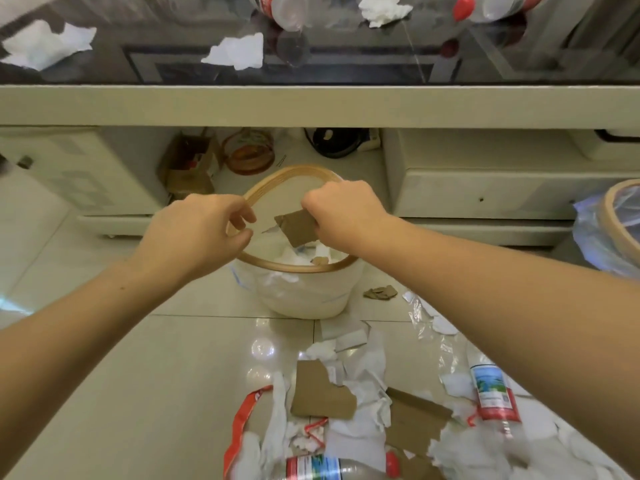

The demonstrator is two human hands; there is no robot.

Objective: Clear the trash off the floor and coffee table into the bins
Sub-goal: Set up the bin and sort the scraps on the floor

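The head camera looks down on a white bin with a wooden rim, lined with a clear bag and standing on the pale tiled floor just in front of the coffee table. White tissue and a small brown scrap already lie inside it.

The left hand hangs over the bin's left rim with its fingers loosely curled; thumb and forefinger are near each other but nothing shows between them, and whether they touch the rim cannot be told. The right hand is closed around a torn cardboard piece, which pokes out to the left of the fist directly above the bin's opening.

On the floor nearer the camera lies a heap of rubbish: a larger cardboard sheet, crumpled white tissues, a red-and-white wrapper, clear plastic film, and two plastic bottles with red-banded labels, one at the bottom edge. A small crumpled brown scrap sits just right of the bin.

On the table's dark glass top rest three tissues and two more bottles. A second bin with a wooden rim and a plastic liner shows at the right edge.
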